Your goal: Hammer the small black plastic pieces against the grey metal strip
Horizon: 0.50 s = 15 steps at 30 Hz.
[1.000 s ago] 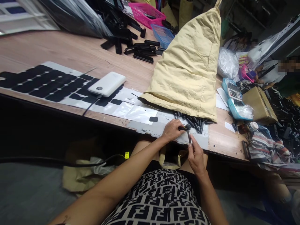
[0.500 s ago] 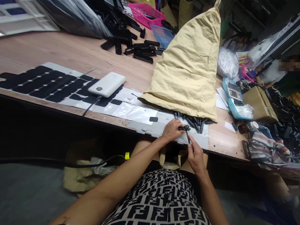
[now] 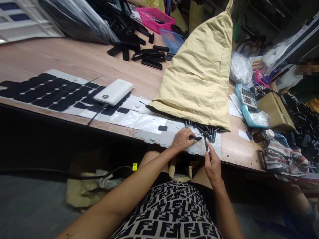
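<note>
1 long table (image 3: 82,54), wood-grain top, pinkish brown, thin dark front edge (image 3: 62,114). Grey floor (image 3: 30,202) below table, patchy tone, shaded; space right under table near black. 1 pale slotted metal bar (image 3: 302,39) slants beyond table's right end. Dim rack-like bars (image 3: 264,15) past table's far side, too dark to tell shelf from wall. Light brightest on table; background beyond table's far right dark, murky.

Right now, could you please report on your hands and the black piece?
Left hand gripping black piece. Right hand holding metal tool, head beside piece's tip. Yellow bag just beyond, black parts at its mouth.
</note>
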Tool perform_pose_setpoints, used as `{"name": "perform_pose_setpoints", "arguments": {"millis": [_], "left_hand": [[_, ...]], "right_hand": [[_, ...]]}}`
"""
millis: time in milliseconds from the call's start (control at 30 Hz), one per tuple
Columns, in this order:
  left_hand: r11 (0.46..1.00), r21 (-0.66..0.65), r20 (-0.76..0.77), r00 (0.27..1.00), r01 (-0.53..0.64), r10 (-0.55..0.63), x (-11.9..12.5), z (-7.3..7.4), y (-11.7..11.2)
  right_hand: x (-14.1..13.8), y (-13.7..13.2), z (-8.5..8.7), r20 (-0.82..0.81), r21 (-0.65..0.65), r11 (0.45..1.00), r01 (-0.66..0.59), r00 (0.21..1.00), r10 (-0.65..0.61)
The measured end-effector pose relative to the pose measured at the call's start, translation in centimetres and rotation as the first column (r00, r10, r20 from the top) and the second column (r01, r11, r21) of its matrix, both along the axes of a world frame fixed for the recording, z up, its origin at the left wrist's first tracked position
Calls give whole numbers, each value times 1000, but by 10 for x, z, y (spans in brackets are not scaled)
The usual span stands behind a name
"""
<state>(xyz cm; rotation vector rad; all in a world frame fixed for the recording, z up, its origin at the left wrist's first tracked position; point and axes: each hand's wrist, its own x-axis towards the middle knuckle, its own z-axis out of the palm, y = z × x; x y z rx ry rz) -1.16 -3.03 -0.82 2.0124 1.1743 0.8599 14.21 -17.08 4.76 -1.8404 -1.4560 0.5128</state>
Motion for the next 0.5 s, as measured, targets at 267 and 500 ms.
{"name": "perform_pose_setpoints", "arguments": {"millis": [267,500], "left_hand": [[999,-2,135,990,46,-45,-7,-2,0],[987,-134,377,917,-87,132,-16,6,-6]], "right_hand": [[54,47,-12,-344,67,934,350,887,-308],[78,58,-20,-661,49,900,434,689,-297]]}}
